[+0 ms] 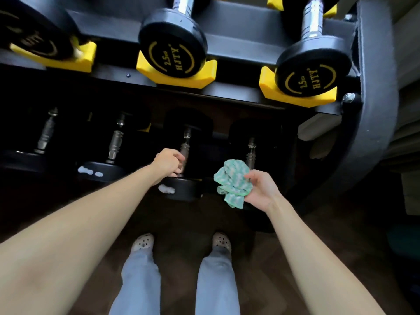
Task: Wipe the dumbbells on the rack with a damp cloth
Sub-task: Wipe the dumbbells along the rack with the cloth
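Dark wooden floor point(181, 223) runs under the black steel rack point(375, 87) with yellow cradles point(205, 75). On its low shelf, my left hand point(167, 162) curls around the chrome handle of a black round-headed dumbbell point(181, 189). Just right of it, my right hand point(261, 192) pinches a crumpled green-and-white cloth point(233, 181), near the next dumbbell point(251, 151).

Black rack point(377, 64) in front of you, two tiers showing. Upper tier: yellow cradles point(177, 75) on the front rail, each seating a black dumbbell head. Middle dumbbell point(172, 46) and right dumbbell point(314, 67) read 2.5 and HJTY in yellow; left dumbbell point(38, 35) is blurred. Lower tier, in shadow: four lower dumbbells point(114, 144) side by side, chrome handles running front to back. White smudges point(88, 172) on two heads nearest you. Dark wood floor point(284, 258) beneath.
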`<move>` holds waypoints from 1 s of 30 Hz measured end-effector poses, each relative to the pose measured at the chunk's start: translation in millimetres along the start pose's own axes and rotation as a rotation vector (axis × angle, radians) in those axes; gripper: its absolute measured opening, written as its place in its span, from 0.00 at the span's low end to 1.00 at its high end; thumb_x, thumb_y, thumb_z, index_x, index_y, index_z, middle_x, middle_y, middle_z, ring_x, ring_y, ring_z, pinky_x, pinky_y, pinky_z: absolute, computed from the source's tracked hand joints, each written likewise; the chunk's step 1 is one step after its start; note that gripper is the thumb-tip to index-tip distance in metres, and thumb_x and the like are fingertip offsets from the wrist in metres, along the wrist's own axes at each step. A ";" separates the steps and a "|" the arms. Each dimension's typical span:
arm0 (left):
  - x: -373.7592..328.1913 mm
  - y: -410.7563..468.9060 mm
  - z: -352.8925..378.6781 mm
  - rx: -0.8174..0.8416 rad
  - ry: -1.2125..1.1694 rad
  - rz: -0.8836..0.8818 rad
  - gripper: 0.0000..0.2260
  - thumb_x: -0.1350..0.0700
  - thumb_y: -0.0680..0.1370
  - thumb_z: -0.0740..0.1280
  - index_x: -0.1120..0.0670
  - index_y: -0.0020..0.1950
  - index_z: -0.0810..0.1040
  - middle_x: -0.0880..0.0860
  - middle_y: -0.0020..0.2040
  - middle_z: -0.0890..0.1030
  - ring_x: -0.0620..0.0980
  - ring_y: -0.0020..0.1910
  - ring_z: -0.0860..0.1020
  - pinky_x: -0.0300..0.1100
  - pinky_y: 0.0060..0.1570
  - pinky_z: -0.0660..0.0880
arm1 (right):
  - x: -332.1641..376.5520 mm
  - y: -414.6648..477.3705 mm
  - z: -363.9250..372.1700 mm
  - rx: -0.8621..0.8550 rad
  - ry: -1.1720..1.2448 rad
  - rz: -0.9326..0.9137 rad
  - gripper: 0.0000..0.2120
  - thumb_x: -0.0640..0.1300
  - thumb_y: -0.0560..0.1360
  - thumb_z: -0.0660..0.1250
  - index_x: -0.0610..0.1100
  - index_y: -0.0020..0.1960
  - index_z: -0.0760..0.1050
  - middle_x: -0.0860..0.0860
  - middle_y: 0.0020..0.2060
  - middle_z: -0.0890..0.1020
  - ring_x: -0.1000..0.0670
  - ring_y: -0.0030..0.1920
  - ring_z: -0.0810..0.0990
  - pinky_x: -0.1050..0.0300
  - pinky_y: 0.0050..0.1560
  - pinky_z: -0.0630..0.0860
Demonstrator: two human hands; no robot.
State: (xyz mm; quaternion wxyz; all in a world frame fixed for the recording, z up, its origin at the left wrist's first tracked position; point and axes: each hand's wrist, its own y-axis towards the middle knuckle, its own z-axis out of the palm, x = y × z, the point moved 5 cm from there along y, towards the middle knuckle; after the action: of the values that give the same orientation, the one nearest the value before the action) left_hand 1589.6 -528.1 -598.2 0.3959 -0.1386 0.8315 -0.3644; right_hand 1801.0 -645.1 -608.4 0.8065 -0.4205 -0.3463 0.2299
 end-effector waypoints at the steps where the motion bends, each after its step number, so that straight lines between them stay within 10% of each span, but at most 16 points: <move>1: 6.7 2.1 -5.6 0.009 0.017 -0.006 0.19 0.70 0.77 0.48 0.60 0.55 0.76 0.61 0.53 0.77 0.49 0.37 0.75 0.36 0.30 0.74 | -8.1 2.0 5.0 -0.040 0.000 -0.010 0.17 0.33 0.71 0.56 0.36 0.59 0.73 0.39 0.55 0.79 0.40 0.53 0.79 0.43 0.56 0.74; 12: 71.3 24.6 -64.9 0.263 0.238 -0.005 0.22 0.69 0.78 0.48 0.58 0.69 0.68 0.60 0.59 0.73 0.53 0.49 0.74 0.48 0.54 0.74 | -101.1 30.9 72.8 -0.607 -0.192 -0.246 0.13 0.35 0.79 0.53 0.45 0.45 0.75 0.44 0.36 0.75 0.49 0.31 0.72 0.57 0.32 0.68; 19: 96.8 39.4 -68.9 0.294 0.234 -0.012 0.24 0.70 0.78 0.48 0.57 0.72 0.65 0.60 0.66 0.70 0.55 0.55 0.75 0.47 0.54 0.75 | -126.7 52.8 98.0 -0.839 -0.560 -0.235 0.16 0.37 0.81 0.52 0.41 0.66 0.70 0.40 0.60 0.74 0.43 0.57 0.73 0.55 0.55 0.68; 27: 112.7 43.7 -83.5 0.244 0.105 -0.056 0.22 0.69 0.79 0.49 0.59 0.72 0.65 0.62 0.66 0.71 0.54 0.48 0.76 0.43 0.42 0.77 | -131.9 49.0 137.3 -0.872 -1.104 -0.389 0.10 0.33 0.79 0.54 0.37 0.56 0.72 0.42 0.56 0.75 0.46 0.50 0.73 0.57 0.47 0.66; 30: 112.0 44.7 -90.6 0.227 0.097 -0.049 0.22 0.70 0.79 0.50 0.59 0.72 0.65 0.63 0.66 0.71 0.54 0.48 0.76 0.43 0.42 0.76 | -133.7 57.0 155.8 -0.768 -1.338 -0.427 0.19 0.33 0.79 0.55 0.40 0.68 0.69 0.42 0.71 0.65 0.44 0.69 0.65 0.56 0.68 0.61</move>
State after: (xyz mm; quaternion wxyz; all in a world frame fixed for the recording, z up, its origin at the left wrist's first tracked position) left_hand 1450.8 -510.2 -654.5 0.3593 -0.0954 0.7995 -0.4718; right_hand 1591.9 -621.9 -641.7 0.2530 -0.3663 -0.8846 0.1387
